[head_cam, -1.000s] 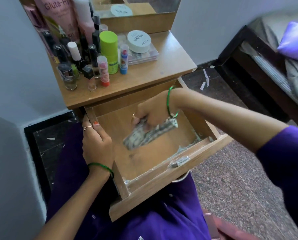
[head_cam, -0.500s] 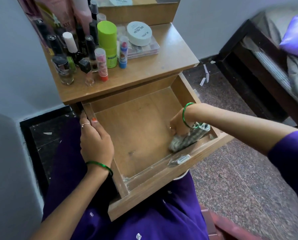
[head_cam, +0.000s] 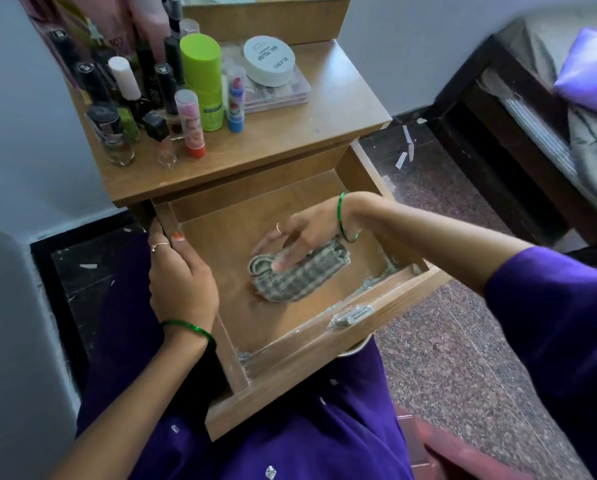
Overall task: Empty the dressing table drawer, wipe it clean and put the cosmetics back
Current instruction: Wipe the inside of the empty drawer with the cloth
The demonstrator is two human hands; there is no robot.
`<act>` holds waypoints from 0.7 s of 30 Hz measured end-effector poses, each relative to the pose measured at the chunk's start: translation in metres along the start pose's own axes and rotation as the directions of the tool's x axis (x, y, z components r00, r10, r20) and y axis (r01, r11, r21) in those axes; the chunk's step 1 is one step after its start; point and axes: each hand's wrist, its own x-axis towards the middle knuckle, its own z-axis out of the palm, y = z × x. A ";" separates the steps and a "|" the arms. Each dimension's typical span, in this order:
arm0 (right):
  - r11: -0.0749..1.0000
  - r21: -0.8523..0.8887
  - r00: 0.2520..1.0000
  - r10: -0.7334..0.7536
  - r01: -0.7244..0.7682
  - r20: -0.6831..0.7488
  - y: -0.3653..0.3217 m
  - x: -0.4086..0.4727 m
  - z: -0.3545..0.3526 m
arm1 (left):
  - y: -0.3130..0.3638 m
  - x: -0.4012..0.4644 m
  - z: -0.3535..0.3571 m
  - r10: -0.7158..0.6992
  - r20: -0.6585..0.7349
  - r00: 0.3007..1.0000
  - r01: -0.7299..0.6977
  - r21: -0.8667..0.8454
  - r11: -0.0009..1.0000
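The wooden drawer (head_cam: 319,358) is pulled out over my lap, holding only a folded checked cloth (head_cam: 295,277) on its floor. My right hand (head_cam: 299,239) presses down on the cloth near the drawer's middle. My left hand (head_cam: 181,282) grips the drawer's left side wall. The cosmetics stand on the dressing table top (head_cam: 311,123): a green tube (head_cam: 201,77), a pink lip balm (head_cam: 189,121), a blue lip balm (head_cam: 235,98), dark nail polish bottles (head_cam: 158,88) and a white round tub (head_cam: 269,60) on a clear palette.
White dust lies along the drawer's front inner edge and right corner (head_cam: 376,280). A metal lock (head_cam: 350,316) sits on the front panel. A mirror stands behind the table. A bed (head_cam: 546,109) with a purple pillow is at the right, speckled floor between.
My right hand swept the cloth from the drawer's middle to the right front corner, then back left toward the middle. My left hand kept its hold on the side wall.
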 end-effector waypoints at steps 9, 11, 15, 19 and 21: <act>0.987 -0.050 0.972 -0.139 0.151 0.187 -0.018 0.028 0.028 | -0.001 -0.003 0.000 0.004 0.001 1.000 -0.004 0.005 1.000; 0.975 -0.194 0.974 -0.070 0.113 0.216 -0.014 0.030 0.028 | -0.001 -0.003 0.000 0.007 0.004 1.000 -0.007 0.012 1.000; 0.896 -0.440 0.986 0.119 -0.054 0.120 0.002 0.009 0.012 | -0.002 -0.002 0.001 0.010 0.011 1.000 -0.010 0.001 1.000; 0.710 -0.664 0.944 0.330 -0.233 0.021 0.015 -0.022 -0.005 | -0.001 -0.002 0.001 0.005 0.009 1.000 -0.005 -0.012 1.000; 0.595 -0.739 0.919 0.386 -0.316 -0.082 0.013 -0.031 -0.018 | 0.000 -0.002 0.000 0.003 0.008 1.000 -0.003 -0.016 1.000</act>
